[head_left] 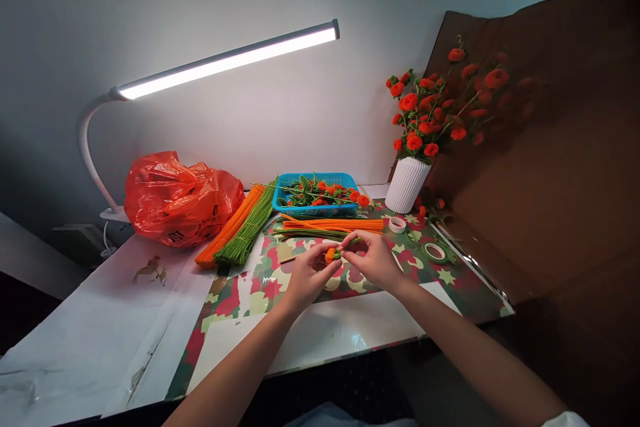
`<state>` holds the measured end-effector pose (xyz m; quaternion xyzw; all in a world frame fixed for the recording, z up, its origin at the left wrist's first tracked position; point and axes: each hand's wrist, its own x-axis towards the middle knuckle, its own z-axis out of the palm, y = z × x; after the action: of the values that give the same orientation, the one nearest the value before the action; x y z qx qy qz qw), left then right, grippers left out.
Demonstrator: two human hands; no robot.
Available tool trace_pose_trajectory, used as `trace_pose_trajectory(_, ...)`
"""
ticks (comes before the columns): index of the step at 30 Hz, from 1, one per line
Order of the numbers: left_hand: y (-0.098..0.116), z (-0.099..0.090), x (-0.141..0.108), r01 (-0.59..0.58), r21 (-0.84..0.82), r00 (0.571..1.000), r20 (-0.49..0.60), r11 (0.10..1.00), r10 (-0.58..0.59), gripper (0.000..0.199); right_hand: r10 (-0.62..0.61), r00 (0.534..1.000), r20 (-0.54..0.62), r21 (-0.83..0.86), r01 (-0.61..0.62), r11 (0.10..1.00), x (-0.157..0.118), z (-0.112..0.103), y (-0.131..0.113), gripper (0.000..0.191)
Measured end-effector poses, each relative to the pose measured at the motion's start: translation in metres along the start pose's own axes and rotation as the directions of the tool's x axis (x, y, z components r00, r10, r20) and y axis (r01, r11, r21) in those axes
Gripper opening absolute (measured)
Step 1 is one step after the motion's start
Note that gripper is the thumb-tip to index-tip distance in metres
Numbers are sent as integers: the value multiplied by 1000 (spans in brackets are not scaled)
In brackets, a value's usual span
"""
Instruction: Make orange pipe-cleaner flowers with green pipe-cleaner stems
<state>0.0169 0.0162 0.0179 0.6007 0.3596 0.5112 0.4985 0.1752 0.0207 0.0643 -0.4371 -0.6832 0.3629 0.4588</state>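
Between my hands is a small orange fuzzy flower point(331, 255) with green at its base, seemingly of pipe cleaner. My left hand point(311, 275) pinches the flower from the left, thumb and forefinger round the orange head. From the right, my right hand point(374, 261) is closed at the green base, with a bit of green stem showing above its fingers. Its exact grip is partly hidden by the fingers. Just beyond my hands lie loose orange pipe cleaners point(345, 223) and green pipe cleaners point(305, 235). A thin stick point(289, 259) lies left of my left hand.
A blue basket point(275, 199) holds finished red-orange flowers. Bundled orange stems point(230, 227) and green stems point(247, 230) lie beside a red plastic bag point(180, 197). Tape rolls point(397, 225) and a white vase point(407, 185) of flowers stand right; a lamp point(230, 60) hangs over the table.
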Motion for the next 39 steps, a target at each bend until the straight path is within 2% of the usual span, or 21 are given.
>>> trace_pose_trajectory(3,0,0,1,-8,-89,999,-32,996,5,35,50,999,13,117,-51,992,1,2,4,12)
trace_pose_trajectory(5,-1,0,1,-15,-93,998,-58,996,10,37,93,995,23,171,-95,981,2,2,7,17)
trace_pose_trajectory(11,-6,-1,0,-16,-80,999,-43,997,13,43,128,992,15,197,-128,972,0,2,14,21)
trace_pose_trajectory(14,-3,-2,1,19,-106,1000,-20,994,-21,44,65,998,6,138,-65,988,-2,1,13,16)
trace_pose_trajectory(17,2,-4,3,124,-143,991,70,982,-115,40,-101,995,23,-31,102,994,-6,-4,7,3)
trace_pose_trajectory(20,1,-7,5,308,-223,938,231,925,-256,32,-290,949,128,-212,311,926,-7,-10,2,10)
trace_pose_trajectory(23,-5,-11,7,508,-298,844,361,808,-397,30,-435,859,271,-332,507,795,-4,-14,3,17)
trace_pose_trajectory(25,-9,-12,8,609,-310,777,416,730,-472,31,-473,800,368,-358,592,722,-3,-14,5,22)
trace_pose_trajectory(27,-11,-12,8,656,-303,741,434,692,-512,29,-473,772,425,-345,621,704,-2,-13,6,24)
trace_pose_trajectory(28,-11,-12,8,655,-301,743,425,693,-517,27,-463,779,423,-330,608,722,-2,-12,6,23)
trace_pose_trajectory(30,-9,-10,7,616,-299,777,381,729,-501,25,-398,831,388,-278,517,809,-2,-14,5,18)
trace_pose_trajectory(32,-6,-8,5,551,-284,823,339,785,-455,23,-263,879,398,-167,351,921,-1,-19,4,22)
trace_pose_trajectory(33,-4,-6,5,517,-270,843,324,812,-430,24,-191,888,419,-96,252,963,1,-21,5,27)
trace_pose_trajectory(36,3,-3,2,412,-205,894,282,888,-349,28,-41,912,408,38,27,999,5,-27,8,24)
trace_pose_trajectory(39,6,-1,0,300,-134,929,267,944,-257,31,26,919,393,-52,-6,999,7,-24,14,26)
